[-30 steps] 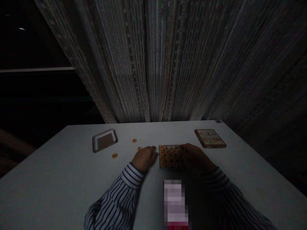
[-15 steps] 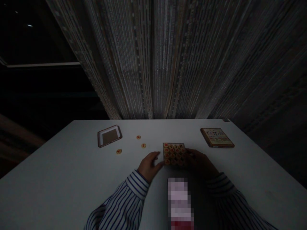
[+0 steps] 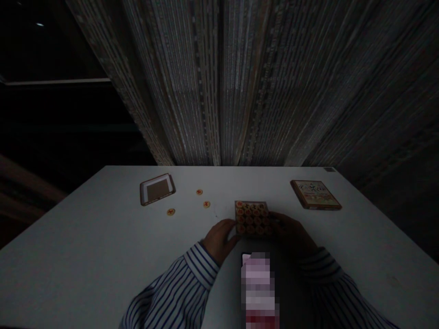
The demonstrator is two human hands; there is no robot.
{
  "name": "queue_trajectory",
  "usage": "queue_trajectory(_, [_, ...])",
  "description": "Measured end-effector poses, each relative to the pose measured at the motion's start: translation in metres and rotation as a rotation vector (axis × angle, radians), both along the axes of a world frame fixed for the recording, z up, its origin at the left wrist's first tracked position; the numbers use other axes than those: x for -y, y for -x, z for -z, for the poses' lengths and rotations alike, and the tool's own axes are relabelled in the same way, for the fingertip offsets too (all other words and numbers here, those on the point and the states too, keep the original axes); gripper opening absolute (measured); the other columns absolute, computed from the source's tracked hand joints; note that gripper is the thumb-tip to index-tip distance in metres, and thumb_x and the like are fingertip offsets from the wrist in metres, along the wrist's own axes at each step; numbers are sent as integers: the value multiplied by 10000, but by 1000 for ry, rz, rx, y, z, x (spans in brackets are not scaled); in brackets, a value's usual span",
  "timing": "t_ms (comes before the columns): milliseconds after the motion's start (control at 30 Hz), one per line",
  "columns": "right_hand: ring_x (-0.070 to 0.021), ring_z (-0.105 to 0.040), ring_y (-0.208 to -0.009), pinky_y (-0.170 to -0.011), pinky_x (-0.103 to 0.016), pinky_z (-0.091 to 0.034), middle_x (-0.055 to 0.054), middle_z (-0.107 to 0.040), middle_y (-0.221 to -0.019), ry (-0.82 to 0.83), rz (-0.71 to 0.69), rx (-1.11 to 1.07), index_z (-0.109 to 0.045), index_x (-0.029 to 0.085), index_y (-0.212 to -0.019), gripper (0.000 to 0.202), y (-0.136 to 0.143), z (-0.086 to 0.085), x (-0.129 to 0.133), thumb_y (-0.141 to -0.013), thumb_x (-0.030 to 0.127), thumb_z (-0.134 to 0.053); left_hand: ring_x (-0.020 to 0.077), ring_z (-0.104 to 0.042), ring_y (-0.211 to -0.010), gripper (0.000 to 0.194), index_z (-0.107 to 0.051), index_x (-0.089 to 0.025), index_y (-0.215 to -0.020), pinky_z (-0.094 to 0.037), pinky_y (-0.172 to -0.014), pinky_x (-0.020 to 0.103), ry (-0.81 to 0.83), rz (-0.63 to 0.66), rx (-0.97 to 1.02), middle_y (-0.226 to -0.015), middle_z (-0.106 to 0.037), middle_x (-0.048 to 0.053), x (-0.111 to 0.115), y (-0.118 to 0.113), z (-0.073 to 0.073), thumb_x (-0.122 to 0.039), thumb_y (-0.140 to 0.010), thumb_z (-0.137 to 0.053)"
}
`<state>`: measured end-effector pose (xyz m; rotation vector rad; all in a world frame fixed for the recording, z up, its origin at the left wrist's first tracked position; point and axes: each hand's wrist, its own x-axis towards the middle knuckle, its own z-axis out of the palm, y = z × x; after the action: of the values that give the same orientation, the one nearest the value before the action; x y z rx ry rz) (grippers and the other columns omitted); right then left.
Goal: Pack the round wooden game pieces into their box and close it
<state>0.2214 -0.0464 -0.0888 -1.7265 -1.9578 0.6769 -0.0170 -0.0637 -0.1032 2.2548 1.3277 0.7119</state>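
Note:
A clear box (image 3: 252,218) filled with rows of round wooden game pieces with red and dark characters sits near the middle of the white table. My left hand (image 3: 221,237) grips its left side, fingertips at the edge and thumb near the lower corner. On the right side, my right hand (image 3: 291,230) holds the box too, its fingers dim in shadow. Three loose round pieces lie to the left of the box: one nearer (image 3: 170,212), one in the middle (image 3: 206,204) and one farther back (image 3: 199,192).
An open box lid or tray (image 3: 157,189) lies at the back left of the table (image 3: 85,237). A flat printed box (image 3: 317,195) rests at the back right. In front of my hands is a pixelated phone-like object (image 3: 259,288). A curtain hangs behind.
My left hand has moved slightly right and now touches the left side of the box. The view has shifted a little.

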Motion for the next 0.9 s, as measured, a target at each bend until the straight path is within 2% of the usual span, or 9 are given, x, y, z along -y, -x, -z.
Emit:
queue_trajectory(267, [-219, -595, -1025, -870, -385, -487, -115, -629, -1138, 14, -17, -5, -577, 147, -1159, 389, 1, -2, 0, -817, 224, -407, 201, -576, -1046, 324, -574, -133, -1108, -472, -924, 329, 20, -1, -16, -1100, -630, 113, 0, -2, -2, -186, -788, -560])
queue_trajectory(433, [-224, -587, -1040, -885, -376, -479, -141, -621, -1144, 3, -9, 17, -567, 98, -1166, 405, 1, -1, 0, -806, 201, -410, 194, -583, -1032, 290, -601, -137, -1082, -471, -925, 321, 1, 0, -5, -1095, -634, 107, 0, -2, 0, -182, -803, -534])
queue_trajectory(567, [-222, -598, -1019, -876, -385, -483, -124, -636, -1123, -37, -28, 20, -584, 124, -1143, 386, 1, 2, -1, -805, 203, -414, 192, -597, -1005, 268, -620, -139, -1052, -488, -901, 318, -17, 12, 21, -1075, -642, 103, -1, -1, 3, -171, -804, -524])
queue_trajectory(700, [-231, -608, -1000, -843, -375, -504, -143, -638, -1110, -37, -12, 40, -587, 95, -1135, 394, 1, 5, -2, -799, 202, -411, 200, -611, -977, 249, -634, -132, -1018, -503, -876, 326, -50, 8, 33, -1043, -654, 108, -2, -1, 7, -157, -797, -522])
queue_trajectory(900, [-224, -607, -1004, -854, -370, -502, -128, -639, -1112, -64, -35, 25, -590, 116, -1136, 396, 1, 4, -1, -800, 207, -401, 193, -622, -950, 233, -639, -156, -996, -516, -849, 322, -83, 6, 46, -1015, -665, 93, -2, -1, 7, -155, -793, -523])
